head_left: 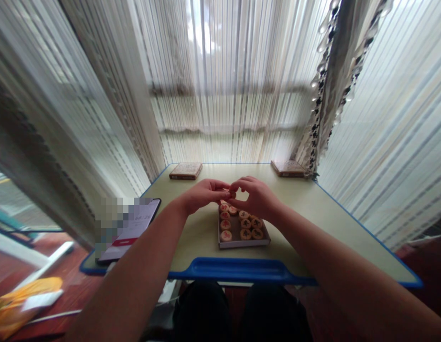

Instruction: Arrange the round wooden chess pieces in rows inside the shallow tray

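My left hand [208,194] and my right hand [258,194] meet fingertip to fingertip over the far end of a shallow box [244,244]. A small round wooden Chinese chess piece [233,195] is pinched between them, its face not readable. Inside the box, pieces with red characters, such as a red-marked piece [226,235], run down the left side. Others with black characters, such as a black-marked piece [257,233], sit in a group on the right. A bare strip of box floor separates the two groups. My hands hide the box's far end.
The pale table [334,232] has a blue rim and a blue molded tray [238,270] at its front edge. Two flat boxes, a left box [185,170] and a right box [288,168], lie at the back corners. A phone [135,228] lies at the left edge, and string curtains [227,114] hang behind.
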Motion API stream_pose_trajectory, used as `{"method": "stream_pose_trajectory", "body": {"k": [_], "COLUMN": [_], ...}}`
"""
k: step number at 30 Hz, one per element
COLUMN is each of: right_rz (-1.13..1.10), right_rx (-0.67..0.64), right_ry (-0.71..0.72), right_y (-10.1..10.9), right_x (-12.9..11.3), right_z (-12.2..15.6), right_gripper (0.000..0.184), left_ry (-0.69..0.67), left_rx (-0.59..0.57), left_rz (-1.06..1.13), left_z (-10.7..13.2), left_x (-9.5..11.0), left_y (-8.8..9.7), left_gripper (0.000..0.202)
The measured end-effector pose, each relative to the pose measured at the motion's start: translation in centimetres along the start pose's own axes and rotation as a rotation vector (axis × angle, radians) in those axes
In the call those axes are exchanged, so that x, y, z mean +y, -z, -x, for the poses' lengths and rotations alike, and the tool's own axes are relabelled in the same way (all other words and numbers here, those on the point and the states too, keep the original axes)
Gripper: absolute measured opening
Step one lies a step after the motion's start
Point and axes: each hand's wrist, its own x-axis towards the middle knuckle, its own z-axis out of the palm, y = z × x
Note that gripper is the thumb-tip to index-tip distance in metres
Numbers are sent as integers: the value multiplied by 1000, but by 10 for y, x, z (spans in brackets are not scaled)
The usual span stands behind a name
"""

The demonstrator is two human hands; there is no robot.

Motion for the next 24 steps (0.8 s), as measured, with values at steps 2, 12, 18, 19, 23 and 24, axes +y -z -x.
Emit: {"method": "stream_pose_trajectory", "body": {"k": [2, 12, 18, 19, 23, 24], "right_rz": [18, 103, 134, 134, 128, 125], "right_rx": [-17, -308, -343, -343, -342, -340], "right_ry": [-20, -169, -223, -221, -219, -222], "right_y": [2, -6, -7, -7, -8, -8], "right_x": [1, 11, 9, 9, 10, 11], "right_z": [0, 4, 4, 4, 4, 3], "right_gripper": [18, 23, 29, 29, 30, 31], "left_ry": [7, -30, -52, -54, -62, -62], "left_rx": [52, 226, 264, 274, 280, 277], "left_rz": [-61, -329, -335, -333, -325, -325], "left_z": [0, -13, -13, -12, -12, -12], "left_x": [1, -26, -24, -23, -22, -22], "left_y": [1, 11, 11, 11, 10, 10], "left_gripper": [44, 41, 38, 38, 37, 37]}}
